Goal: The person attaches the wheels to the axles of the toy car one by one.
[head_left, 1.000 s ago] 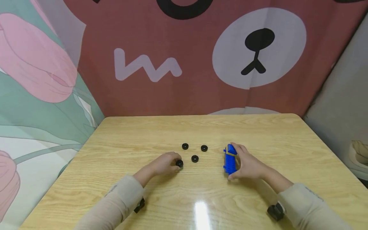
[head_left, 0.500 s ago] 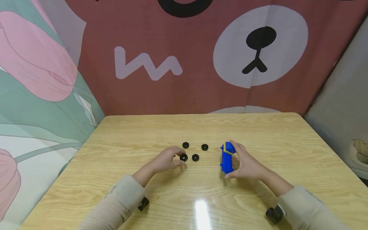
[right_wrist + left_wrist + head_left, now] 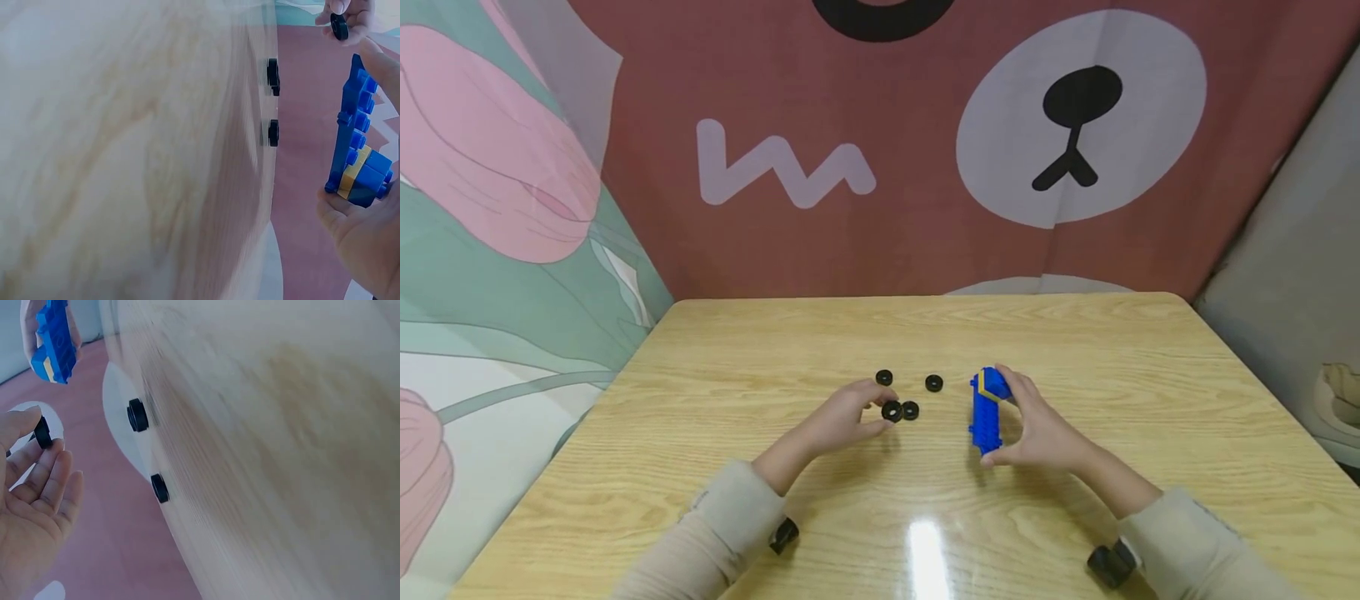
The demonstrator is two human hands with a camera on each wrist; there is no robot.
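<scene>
My left hand (image 3: 850, 418) pinches a small black toy wheel (image 3: 891, 411) between thumb and fingers. In the left wrist view that wheel (image 3: 42, 432) is held at the thumb tip, clear of the tabletop. My right hand (image 3: 1047, 427) grips a blue toy car body (image 3: 987, 421) by its two ends. Studs run along its top, and a raised blue block with a yellow strip (image 3: 354, 172) sits at the far end. Small axle stubs stick out on the side facing the left hand. Another black wheel (image 3: 911, 410) lies just right of the held one, overlapped by it in the head view.
Two more black wheels lie farther back on the wooden table (image 3: 760, 342), a left one (image 3: 884, 377) and a right one (image 3: 934, 383). A brown printed curtain (image 3: 917, 250) hangs behind the table. Black wrist cameras (image 3: 1111, 565) sit under the sleeves.
My left hand has moved right and slightly away with the wheel, whose round face now shows. My right hand has brought the car body a little left and tilted it.
</scene>
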